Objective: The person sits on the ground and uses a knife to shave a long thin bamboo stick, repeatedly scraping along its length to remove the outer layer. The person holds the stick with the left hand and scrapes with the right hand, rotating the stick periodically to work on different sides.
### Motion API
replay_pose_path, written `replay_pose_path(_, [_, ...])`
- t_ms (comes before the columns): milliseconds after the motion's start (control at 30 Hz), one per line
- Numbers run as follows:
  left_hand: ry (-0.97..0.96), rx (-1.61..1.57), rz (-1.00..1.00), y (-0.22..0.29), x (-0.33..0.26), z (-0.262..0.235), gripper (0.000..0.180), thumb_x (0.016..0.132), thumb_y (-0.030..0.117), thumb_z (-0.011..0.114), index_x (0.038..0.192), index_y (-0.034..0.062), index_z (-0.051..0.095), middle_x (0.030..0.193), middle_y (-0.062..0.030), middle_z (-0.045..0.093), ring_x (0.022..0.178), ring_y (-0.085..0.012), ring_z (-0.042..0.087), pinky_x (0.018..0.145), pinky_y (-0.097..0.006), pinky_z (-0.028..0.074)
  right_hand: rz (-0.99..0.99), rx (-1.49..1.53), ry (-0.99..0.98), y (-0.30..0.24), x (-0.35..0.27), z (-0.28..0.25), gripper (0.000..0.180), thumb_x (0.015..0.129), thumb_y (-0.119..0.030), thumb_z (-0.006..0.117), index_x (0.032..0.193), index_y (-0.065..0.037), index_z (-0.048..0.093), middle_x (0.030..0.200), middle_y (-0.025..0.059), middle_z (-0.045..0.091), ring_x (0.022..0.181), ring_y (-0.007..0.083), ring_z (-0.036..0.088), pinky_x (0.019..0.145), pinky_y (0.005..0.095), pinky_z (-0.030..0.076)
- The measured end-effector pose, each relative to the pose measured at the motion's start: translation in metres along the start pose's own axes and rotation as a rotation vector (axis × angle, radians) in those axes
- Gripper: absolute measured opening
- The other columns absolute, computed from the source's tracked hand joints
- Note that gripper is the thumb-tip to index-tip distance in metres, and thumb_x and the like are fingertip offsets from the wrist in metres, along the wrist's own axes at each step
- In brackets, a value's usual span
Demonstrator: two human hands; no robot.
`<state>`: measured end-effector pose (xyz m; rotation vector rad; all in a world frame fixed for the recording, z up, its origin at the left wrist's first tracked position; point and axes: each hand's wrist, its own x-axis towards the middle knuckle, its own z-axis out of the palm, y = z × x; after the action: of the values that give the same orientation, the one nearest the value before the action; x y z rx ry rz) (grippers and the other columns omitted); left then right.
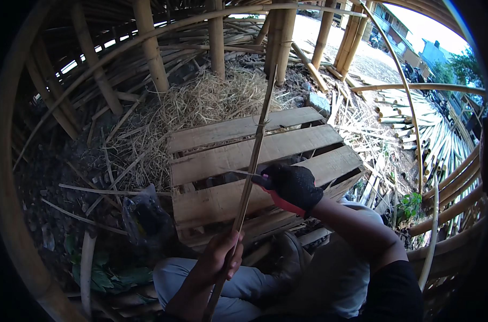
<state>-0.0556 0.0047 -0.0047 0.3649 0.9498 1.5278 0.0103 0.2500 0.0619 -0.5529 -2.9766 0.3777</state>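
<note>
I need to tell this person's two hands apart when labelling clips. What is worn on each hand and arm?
The right hand wears a black fabric glove with a red band at the cuff; its forearm is bare up to a short black sleeve. The left hand is bare, with no glove, and no sleeve shows on its forearm.

Wooden pallet (244, 161) lies ahead of the knees. Straw pile (211, 99) sits behind it, plastic bag (144, 217) left, bamboo poles (442, 139) right.

Dim shade in front of me, glare at the top right.

Daylight blows out the sky, shadow swallows my lower left, fisheye bends the edges into a dark rim, and detail looks soft.
</note>
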Motion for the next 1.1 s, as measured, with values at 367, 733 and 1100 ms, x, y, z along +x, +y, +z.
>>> replay_pose_path(367, [0.079,-0.037,-0.104,-0.016,0.000,-0.001,0.035,0.110,0.044,0.037,0.108,0.0108,0.047,0.053,-0.0004,0.040,0.033,-0.0093,0.037,0.033,-0.024,0.029,-0.334,-0.267,0.113,-0.012,-0.019,0.026,0.031,0.102,-0.034,0.055,0.122,-0.019,0.073,0.054,0.0088,0.061,0.041,0.0305,0.058,0.039,0.0432,0.040])
replay_pose_path(733, [0.018,-0.186,-0.208,-0.007,0.001,-0.004,0.034,0.112,0.043,0.031,0.104,0.0121,0.043,0.052,0.0013,0.040,0.033,-0.0087,0.038,0.033,-0.024,0.032,-0.194,-0.291,0.103,-0.008,-0.011,0.030,0.034,0.105,-0.035,0.045,0.120,-0.014,0.066,0.059,0.0127,0.065,0.045,0.0337,0.061,0.041,0.0441,0.045])
replay_pose_path(1100, [0.033,-0.161,-0.206,-0.011,0.000,0.004,0.034,0.111,0.043,0.033,0.102,0.0129,0.045,0.052,0.0018,0.039,0.032,-0.0087,0.036,0.031,-0.024,0.027,-0.288,-0.428,0.228,-0.003,-0.003,0.026,0.041,0.104,-0.043,0.047,0.086,-0.019,0.077,0.057,0.0143,0.065,0.053,0.0368,0.065,0.052,0.0489,0.051])
